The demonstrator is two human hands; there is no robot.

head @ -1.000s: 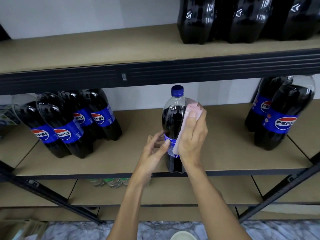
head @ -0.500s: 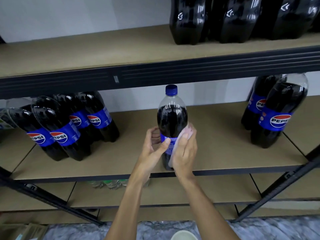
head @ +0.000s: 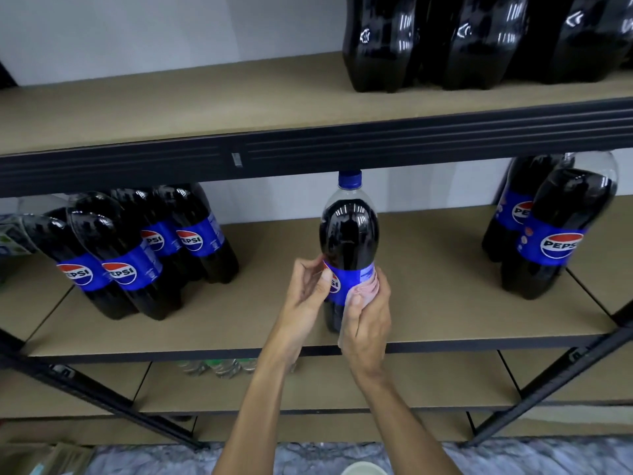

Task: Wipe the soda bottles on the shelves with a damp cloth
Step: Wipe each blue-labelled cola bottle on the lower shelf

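Brown board shelving on a black steel frame ran along a white wall. On the middle shelf (head: 428, 269), near its front edge, stood the bottle (head: 349, 231) being wiped, upright, w/ its blue cap (head: 349, 180) just under the beam (head: 342, 145) of the shelf above. The left hand (head: 305, 296) held it at the blue label (head: 346, 279), thumb on the front, fingers curled round the side. The right hand (head: 368, 320) was wrapped round the lower body, gripping the pink cloth (head: 366, 287) between palm and plastic.

Soda reached the shoulder, so prob. full and fairly heavy. The walls looked glossy and prob. stiff under pressure, but slick once damp. It was tall on a narrow base, so a sideways rub could tip it. Best hold, I'd say, was the label band, as the left hand had it, or the neck.

Not much stood in the way. The beam left little room to lift straight up, so the bottle would need tilting out toward the front. The left bottles (head: 137, 255) and the right bottles (head: 555, 234) stood well apart from it. More bottles on the top shelf (head: 479, 39) sat above and to the right. Small bottles (head: 219, 366) showed on the shelf below, and a pale bowl (head: 363, 469) at floor level.
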